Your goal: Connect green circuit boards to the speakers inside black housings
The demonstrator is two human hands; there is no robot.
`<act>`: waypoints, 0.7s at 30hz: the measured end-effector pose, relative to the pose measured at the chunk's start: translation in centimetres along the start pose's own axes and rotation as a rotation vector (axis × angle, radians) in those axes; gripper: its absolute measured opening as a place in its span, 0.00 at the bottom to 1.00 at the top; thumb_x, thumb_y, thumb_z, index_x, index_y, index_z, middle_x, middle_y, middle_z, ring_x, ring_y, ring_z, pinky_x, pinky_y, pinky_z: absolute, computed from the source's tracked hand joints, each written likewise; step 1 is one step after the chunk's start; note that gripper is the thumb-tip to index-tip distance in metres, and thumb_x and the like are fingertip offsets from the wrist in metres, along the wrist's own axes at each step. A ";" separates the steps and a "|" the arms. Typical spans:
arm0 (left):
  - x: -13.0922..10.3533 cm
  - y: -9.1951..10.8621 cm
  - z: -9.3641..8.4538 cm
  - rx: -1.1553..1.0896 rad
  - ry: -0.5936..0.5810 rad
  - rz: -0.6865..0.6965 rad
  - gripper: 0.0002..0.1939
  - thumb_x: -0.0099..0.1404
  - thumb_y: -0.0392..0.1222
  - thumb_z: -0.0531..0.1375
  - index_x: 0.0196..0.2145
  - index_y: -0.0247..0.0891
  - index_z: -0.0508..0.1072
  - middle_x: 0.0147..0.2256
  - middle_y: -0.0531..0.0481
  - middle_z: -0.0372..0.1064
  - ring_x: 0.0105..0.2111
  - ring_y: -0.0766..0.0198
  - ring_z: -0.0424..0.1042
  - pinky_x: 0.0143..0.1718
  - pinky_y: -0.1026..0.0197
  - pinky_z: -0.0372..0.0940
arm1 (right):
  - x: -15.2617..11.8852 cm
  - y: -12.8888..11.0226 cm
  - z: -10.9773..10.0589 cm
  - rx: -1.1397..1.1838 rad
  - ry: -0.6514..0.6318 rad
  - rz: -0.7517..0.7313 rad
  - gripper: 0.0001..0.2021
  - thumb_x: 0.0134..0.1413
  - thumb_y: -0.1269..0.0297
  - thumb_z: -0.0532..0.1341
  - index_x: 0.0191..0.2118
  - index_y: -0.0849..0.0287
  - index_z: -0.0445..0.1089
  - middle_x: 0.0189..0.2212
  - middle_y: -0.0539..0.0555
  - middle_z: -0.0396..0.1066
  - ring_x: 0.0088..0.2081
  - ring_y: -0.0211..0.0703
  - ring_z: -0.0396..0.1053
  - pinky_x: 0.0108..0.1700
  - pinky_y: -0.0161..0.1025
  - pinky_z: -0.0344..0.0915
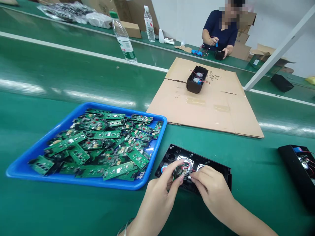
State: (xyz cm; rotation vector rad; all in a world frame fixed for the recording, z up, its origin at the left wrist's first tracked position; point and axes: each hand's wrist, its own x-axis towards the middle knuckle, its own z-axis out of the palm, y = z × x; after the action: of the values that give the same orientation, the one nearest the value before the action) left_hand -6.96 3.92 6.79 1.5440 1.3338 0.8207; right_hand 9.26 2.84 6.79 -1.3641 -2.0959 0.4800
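A small green circuit board (pixel 177 171) is held between the thumb and fingers of my left hand (pixel 164 186), above a black speaker housing (pixel 216 167). My right hand (pixel 213 183) pinches a small white connector (pixel 189 177) beside the board; thin red and dark wires run near it. Two round speakers sit in the housing, the right one partly hidden by my right hand. Left of my hands, a blue tray (pixel 157 157) holds several green circuit boards (pixel 120 169).
A cardboard sheet (pixel 209 113) carries another black housing (pixel 194 86). One more housing (pixel 295 173) stands at the right edge. A water bottle (pixel 125 44) stands farther back. Across the bench, a person (pixel 220 29) holds a black part and a blue item.
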 end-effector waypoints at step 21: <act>-0.2 -0.2 0.5 -0.014 -0.091 0.094 0.16 0.62 0.34 0.48 0.45 0.45 0.68 0.33 0.53 0.76 0.29 0.65 0.76 0.31 0.68 0.70 | 0.6 0.4 0.5 -0.279 0.066 -0.183 0.10 0.63 0.72 0.49 0.40 0.68 0.67 0.23 0.53 0.69 0.24 0.38 0.66 0.24 0.34 0.63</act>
State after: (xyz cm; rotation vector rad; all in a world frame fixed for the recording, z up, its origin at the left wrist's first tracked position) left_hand -6.61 3.64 6.46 1.6241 1.1954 0.8060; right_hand 9.09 3.57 6.35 -1.2994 -2.2685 0.0672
